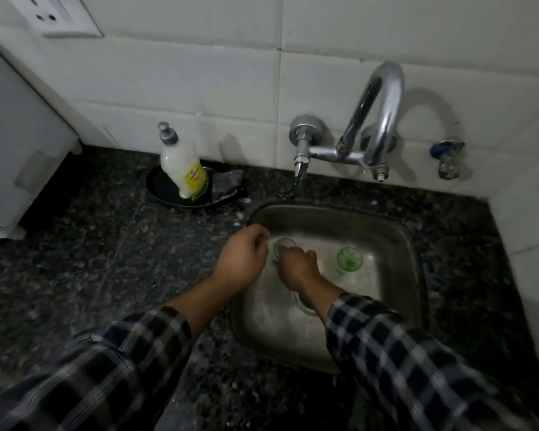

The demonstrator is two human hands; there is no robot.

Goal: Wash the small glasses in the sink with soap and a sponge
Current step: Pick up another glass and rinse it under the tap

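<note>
Two small green-tinted glasses stand in the steel sink (pixel 395 244). One glass (pixel 285 244) is at the sink's back left, and my right hand (pixel 297 269) is closed around its near side. My left hand (pixel 245 259) hovers just left of that glass, over the sink's left rim, with its fingers curled; I cannot make out anything in it. The second glass (pixel 349 259) stands upright and untouched to the right. A soap bottle (pixel 182 164) with a pump top leans in a black dish on the counter behind and to the left. No sponge is visible.
A chrome wall tap (pixel 374 119) arches above the back of the sink, with a small valve (pixel 447 158) to its right. Dark speckled granite counter (pixel 91 259) surrounds the sink. A white appliance (pixel 16 144) stands at the far left. White tiles line the walls.
</note>
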